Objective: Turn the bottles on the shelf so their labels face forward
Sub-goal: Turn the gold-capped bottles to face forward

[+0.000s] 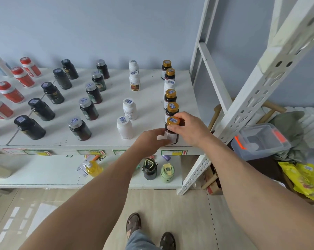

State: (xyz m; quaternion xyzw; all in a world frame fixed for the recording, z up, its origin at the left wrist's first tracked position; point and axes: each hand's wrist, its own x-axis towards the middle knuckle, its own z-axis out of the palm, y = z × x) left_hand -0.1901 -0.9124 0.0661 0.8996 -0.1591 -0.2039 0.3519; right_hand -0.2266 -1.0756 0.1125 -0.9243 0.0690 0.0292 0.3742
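Observation:
A brown bottle with a gold cap (173, 121) stands at the front right corner of the white shelf (105, 138). My right hand (188, 129) grips it around the cap and neck. My left hand (150, 140) holds its lower body, fingers on the white label. Behind it runs a column of gold-capped brown bottles (171, 98) with one white bottle among them. To the left stand white bottles (129, 108), silver-capped dark bottles (88, 108), black bottles (40, 109) and red-capped bottles (9, 92), in rows.
A white perforated shelf post (261, 83) rises at the right. A lower shelf holds a yellow pump bottle (93, 167) and two flasks (150, 168). Beside the rack lie a clear plastic box (259, 141) and yellow bags (304, 179).

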